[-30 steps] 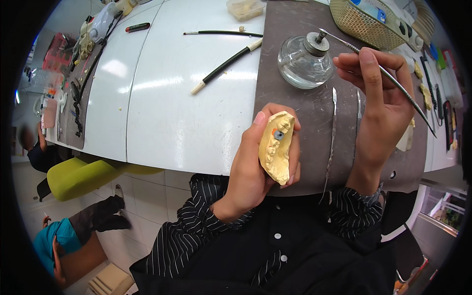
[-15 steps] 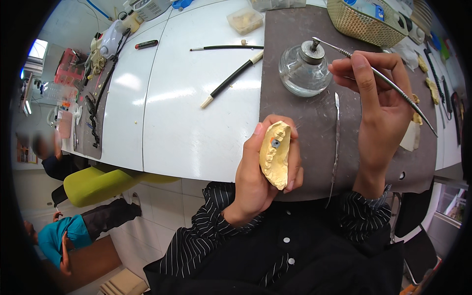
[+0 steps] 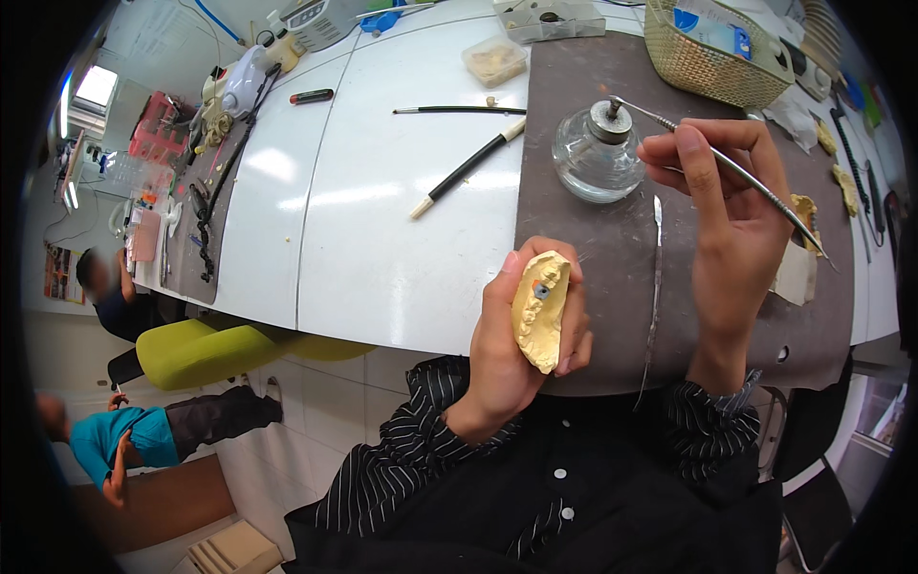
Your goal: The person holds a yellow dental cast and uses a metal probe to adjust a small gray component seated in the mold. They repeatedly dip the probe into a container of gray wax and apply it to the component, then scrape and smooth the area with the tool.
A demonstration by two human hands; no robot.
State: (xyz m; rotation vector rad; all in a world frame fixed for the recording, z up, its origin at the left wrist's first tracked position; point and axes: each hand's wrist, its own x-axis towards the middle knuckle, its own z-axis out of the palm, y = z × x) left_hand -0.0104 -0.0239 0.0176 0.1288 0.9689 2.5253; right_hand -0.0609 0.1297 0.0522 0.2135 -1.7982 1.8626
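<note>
Near the mat's front edge, my left hand (image 3: 507, 349) is closed around a yellow plaster dental model (image 3: 540, 320), its row of teeth facing up and one tooth grey with a bit of orange beside it. My right hand (image 3: 722, 210) pinches a metal dental wax carver (image 3: 732, 165) like a pen. The carver's tip is at the wick of a glass spirit lamp (image 3: 598, 163) with clear liquid inside; I cannot make out a flame. Between my hands, a second thin metal carver (image 3: 656, 277) lies lengthwise on the brown mat (image 3: 612, 239).
Two black-handled brushes (image 3: 469, 167) lie on the white table left of the mat. Behind stand a small clear box (image 3: 494, 65), a compartment box (image 3: 550, 24) and a woven basket (image 3: 669, 57). Plaster pieces (image 3: 796, 275) sit at right. Two people are off to the left.
The whole view has shifted slightly, so the table items appear lower and further right. Both hands keep their grips, and the carver tip stays by the lamp's wick.
</note>
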